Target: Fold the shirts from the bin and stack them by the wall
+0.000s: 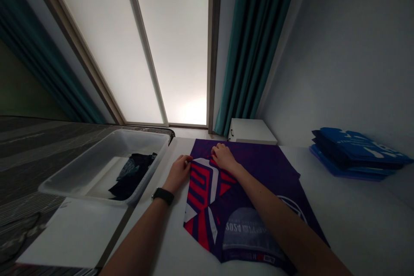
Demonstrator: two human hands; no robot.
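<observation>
A purple shirt (258,159) lies spread on the white table, its left side folded inward so that a red and white patterned panel (200,185) faces up. Printed lettering and a label show near its collar, at the edge closest to me. My left hand (178,173), with a dark watch (163,196) on the wrist, pinches the folded edge at the far left corner. Curled onto the cloth a little to the right, my right hand (223,156) grips the fabric near the top of the patterned panel. Its forearm crosses over the shirt and hides part of it.
A translucent plastic bin (147,189) with dark folded clothing (134,174) inside stands left of the table (352,224). A stack of blue and purple garments (359,153) sits at the right. Behind the table are a white cabinet (252,129) and teal curtains (255,47).
</observation>
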